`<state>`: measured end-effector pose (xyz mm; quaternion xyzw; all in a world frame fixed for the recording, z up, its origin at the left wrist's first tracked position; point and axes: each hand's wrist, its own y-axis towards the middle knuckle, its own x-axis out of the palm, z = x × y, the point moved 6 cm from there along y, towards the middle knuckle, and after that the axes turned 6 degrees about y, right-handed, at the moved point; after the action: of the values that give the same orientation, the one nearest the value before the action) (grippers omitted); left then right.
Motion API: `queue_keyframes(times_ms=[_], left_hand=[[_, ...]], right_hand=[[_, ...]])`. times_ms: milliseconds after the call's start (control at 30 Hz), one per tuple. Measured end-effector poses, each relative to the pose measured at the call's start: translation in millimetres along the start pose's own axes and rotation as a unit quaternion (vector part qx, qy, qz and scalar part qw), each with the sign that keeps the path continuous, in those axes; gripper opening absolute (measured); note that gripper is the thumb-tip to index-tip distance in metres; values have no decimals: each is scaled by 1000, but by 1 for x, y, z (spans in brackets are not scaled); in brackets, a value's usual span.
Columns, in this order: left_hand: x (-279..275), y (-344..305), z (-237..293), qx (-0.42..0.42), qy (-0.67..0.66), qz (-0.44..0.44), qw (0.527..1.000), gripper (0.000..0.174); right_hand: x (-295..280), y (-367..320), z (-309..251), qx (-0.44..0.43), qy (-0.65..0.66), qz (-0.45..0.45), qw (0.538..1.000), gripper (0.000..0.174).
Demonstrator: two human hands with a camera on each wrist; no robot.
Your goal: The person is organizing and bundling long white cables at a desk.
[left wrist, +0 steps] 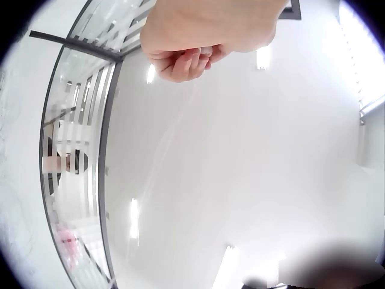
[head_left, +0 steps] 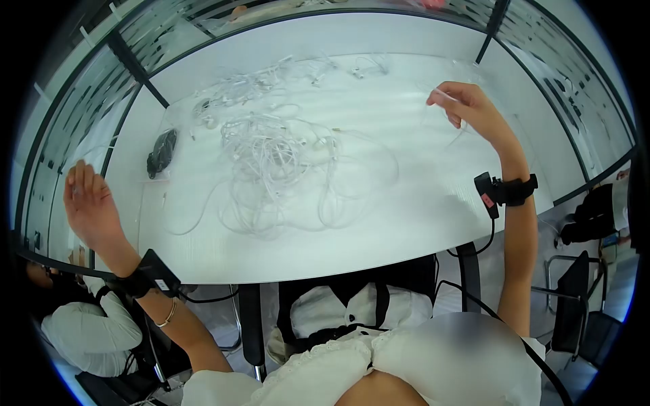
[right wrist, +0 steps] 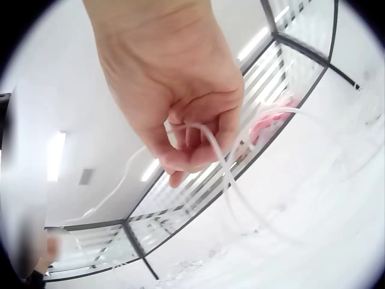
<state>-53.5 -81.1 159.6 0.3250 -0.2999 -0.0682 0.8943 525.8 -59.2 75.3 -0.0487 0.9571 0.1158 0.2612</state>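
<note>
A tangle of clear cable (head_left: 271, 152) lies in loops on the white table (head_left: 406, 237). Above the table's right side, my right hand (head_left: 470, 111) pinches a clear cable, whose pale strand (right wrist: 225, 165) loops out from between thumb and fingers in the right wrist view. Out past the table's left edge is my raised left hand (head_left: 95, 210). Its fingers are curled in the left wrist view, round a small whitish bit (left wrist: 206, 51), and a faint translucent strand (left wrist: 162, 147) runs down below them.
Further clear cables (head_left: 244, 84) lie along the table's back. A black bundle in a clear bag (head_left: 162, 154) rests at the left. Glass partitions with dark frames (head_left: 128, 57) surround the back and sides. Chairs and a seated person (head_left: 95, 331) are beyond.
</note>
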Motion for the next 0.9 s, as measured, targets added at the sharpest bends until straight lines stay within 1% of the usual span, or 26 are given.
queue_keyframes(times_ms=[33,67,100,167,200,267,300,333,367,400,433,500,567,600,700,733,767,833,900], left_hand=[[-15,1,10,23,3,22,1000,9],[-35,2,21,18,-70,-27,997,11],[-51,1,32,28,-63,-3,998,11],[-71,-4,49,48,-49,46,997,12],[-66,-6,54,64,-49,21,997,13],[-78,-8,66,59,-50,27,997,13],[-86,-9,74,56,-51,29,997,13],[-97,-11,82,70,-35,83,994,13],[-103,-11,88,77,-56,78,992,13],[-109,-12,94,84,-77,74,991,12],[-118,-13,101,91,-97,70,989,12],[-131,-16,112,95,-82,121,985,14],[-130,-18,115,108,-80,94,986,15],[-131,-19,116,107,-86,95,986,15],[-136,-20,121,103,-106,107,983,16],[-138,-19,122,104,-113,115,981,16],[-139,-19,123,105,-121,123,979,16],[-139,-18,123,95,-123,110,982,18],[-147,-17,129,90,-102,98,986,19]], right_hand=[[-10,0,9,-14,10,17,1000,22],[-22,-3,13,-9,-6,56,998,21],[-37,-4,31,-2,14,80,997,20],[-72,-1,85,12,56,127,990,20],[-87,-2,97,-3,49,166,985,19],[-114,-8,115,-30,35,241,969,19],[-129,-10,129,12,-18,253,967,19],[-138,-12,135,-3,-18,277,961,19],[-147,-14,143,-18,-19,302,953,19],[-165,-18,164,-37,-88,316,944,23],[-179,-27,175,-40,-82,333,938,25],[-192,-42,183,-44,-68,367,927,31],[-199,-58,196,57,-24,415,908,36],[-202,-65,200,108,-3,436,893,38],[-215,-71,215,206,23,413,887,43],[-218,-72,221,183,23,417,890,48],[-225,-74,234,216,37,405,888,50],[-246,-77,268,282,66,378,880,52],[-263,-82,289,267,45,390,880,54]])
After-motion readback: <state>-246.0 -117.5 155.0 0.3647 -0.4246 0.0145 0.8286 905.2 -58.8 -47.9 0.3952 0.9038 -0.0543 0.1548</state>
